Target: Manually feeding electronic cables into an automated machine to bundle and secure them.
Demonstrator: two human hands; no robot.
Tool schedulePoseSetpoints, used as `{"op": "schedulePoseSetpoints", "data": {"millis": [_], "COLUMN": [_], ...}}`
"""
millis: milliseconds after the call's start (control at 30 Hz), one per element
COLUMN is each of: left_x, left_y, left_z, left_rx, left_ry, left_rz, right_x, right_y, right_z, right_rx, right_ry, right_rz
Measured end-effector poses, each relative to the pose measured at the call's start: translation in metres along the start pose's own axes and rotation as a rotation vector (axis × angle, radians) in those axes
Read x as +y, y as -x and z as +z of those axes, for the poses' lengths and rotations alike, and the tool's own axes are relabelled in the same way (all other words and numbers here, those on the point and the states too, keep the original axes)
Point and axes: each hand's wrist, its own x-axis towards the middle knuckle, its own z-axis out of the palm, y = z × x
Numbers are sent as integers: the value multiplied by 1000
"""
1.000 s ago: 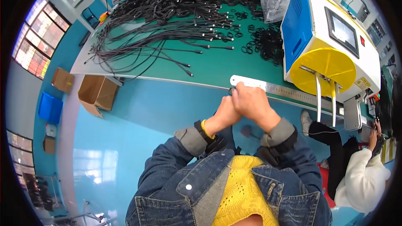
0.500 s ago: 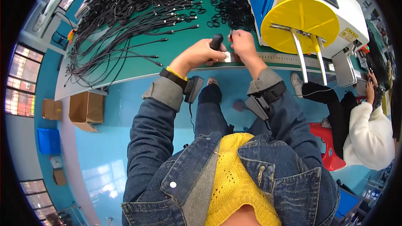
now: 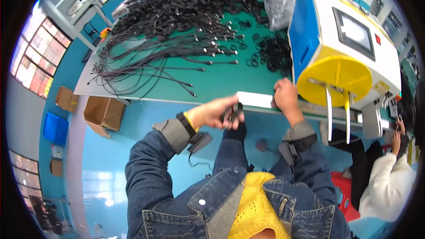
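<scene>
- Cable heap [image 3: 177, 15]: spreads over the green table [image 3: 212, 79], beyond both hands. Strands look limp and tangle-prone; best drawn singly, near a plug end.
- Metal ruler [image 3: 255, 100]: lies along the table's near edge, its left part in glare. Likely thin, stiff, slick; take it by its long edges.
- Left hand [image 3: 220, 112]: closed around a black bundle, just off the table edge.
- Right hand [image 3: 287, 96]: fingers curled at the ruler; whether they pinch anything, cannot tell.
- Black bundle [image 3: 238, 109]: blurred, in left fingers. Probably light, bendy, springy; grip round its middle.
- Black rings [image 3: 275, 54]: piled beside the machine [image 3: 345, 31]. Likely soft, featherlight; pinch one rim.
</scene>
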Motion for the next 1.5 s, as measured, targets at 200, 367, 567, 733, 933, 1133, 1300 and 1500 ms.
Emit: {"op": "schedulePoseSetpoints", "data": {"millis": [200, 367, 567, 733, 933, 1133, 1300, 1500], "left_x": [125, 184, 95, 12, -27, -5, 2, -9], "left_y": [42, 80, 84, 95, 105, 100, 113, 117], "left_z": [-74, -169, -181, -206, -218, -215, -224, -206], "left_rx": [175, 542, 1016, 1456, 1667, 1564, 1374, 1373], "left_ry": [41, 193, -431, -1184, -1307, -1642, -1697, -1639], "left_rz": [628, 1282, 760, 561, 569, 400, 367, 515], "right_x": [-12, -23, -25, -6, -7, -10, -10, -19], "right_y": [11, 19, 13, -6, -5, -7, -5, 4], "right_z": [-12, -14, -9, -4, -4, -4, -7, -9], "right_rx": [98, 68, 38, 201, 62, 117, 109, 112], "right_ry": [-82, -126, -117, 0, 66, 107, 155, 88], "right_rz": [-122, -142, -157, -284, -203, -265, -274, -276]}}
